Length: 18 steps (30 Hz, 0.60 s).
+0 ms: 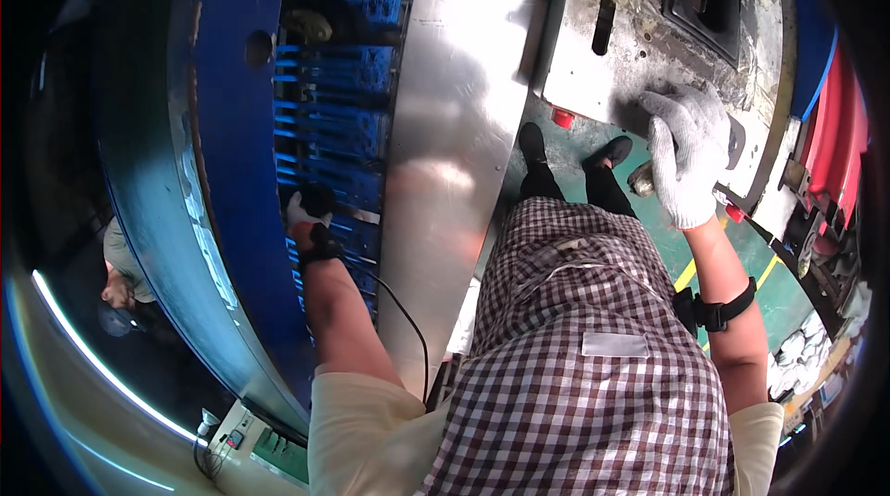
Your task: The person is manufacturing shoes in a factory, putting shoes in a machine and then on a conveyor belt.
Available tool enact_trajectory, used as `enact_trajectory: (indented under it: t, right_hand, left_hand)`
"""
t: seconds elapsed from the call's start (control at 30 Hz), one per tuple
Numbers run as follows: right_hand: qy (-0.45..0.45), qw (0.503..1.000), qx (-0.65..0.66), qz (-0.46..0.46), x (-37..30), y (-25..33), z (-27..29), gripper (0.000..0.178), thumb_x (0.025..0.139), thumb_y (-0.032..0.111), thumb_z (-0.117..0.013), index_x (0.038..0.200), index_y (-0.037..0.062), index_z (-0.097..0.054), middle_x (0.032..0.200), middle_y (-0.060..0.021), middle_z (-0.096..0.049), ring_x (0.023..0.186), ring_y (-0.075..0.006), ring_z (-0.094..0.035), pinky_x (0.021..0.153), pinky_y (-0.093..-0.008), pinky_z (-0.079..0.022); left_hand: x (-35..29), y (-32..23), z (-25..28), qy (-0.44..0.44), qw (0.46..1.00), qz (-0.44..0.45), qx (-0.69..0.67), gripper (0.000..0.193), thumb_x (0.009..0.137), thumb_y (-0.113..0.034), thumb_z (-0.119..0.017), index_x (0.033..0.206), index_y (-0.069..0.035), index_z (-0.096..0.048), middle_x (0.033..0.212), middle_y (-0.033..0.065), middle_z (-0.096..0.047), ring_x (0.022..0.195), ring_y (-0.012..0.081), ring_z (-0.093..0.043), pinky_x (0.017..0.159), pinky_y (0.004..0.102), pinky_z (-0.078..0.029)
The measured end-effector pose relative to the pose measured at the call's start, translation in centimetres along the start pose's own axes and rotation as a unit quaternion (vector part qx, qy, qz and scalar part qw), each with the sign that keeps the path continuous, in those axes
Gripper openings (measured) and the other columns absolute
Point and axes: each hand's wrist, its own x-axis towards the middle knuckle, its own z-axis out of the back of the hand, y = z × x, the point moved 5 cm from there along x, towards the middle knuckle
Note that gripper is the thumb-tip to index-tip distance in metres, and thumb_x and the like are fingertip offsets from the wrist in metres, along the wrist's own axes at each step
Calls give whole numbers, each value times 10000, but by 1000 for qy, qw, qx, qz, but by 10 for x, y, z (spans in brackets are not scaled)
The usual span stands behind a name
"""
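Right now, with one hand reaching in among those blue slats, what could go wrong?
The left hand is in the gap between the blue beam and the silver panel, so it might get pinched if anything there shifts. The black cable hangs in a slack curve near that arm and could snag. The gloved right hand might catch on the edge of the worn metal surface.

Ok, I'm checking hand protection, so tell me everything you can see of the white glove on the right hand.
The white glove looks knitted and covers the right hand to the wrist, where its cuff meets the bare forearm. Its fingers point away from the person, slightly bent. It overlaps the near edge of the worn metal plate; whether it presses there is unclear.
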Motion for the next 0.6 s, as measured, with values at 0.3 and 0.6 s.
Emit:
enact_trajectory:
  t: [0.3,0.6]
  right_hand:
    - [-45,999,-24,15,2,2,5,186,896,215,-673,1047,131,-744,990,-99,-706,1026,-307,-659,1120,-532,-424]
    - [159,863,478,-41,15,47,-9,732,909,317,-733,1538,61,-461,1504,-229,-512,1426,-389,-463,1203,-451,-350]
  left_hand:
    - [-135,63,-33,6,974,-35,-224,324,960,-236,-695,1227,-57,-655,1311,143,-663,1256,346,-606,1024,602,-507]
    - [-335,126,-292,483,873,4,-68,704,853,-303,-678,1473,-23,-497,1475,174,-554,1371,367,-520,1184,546,-386]
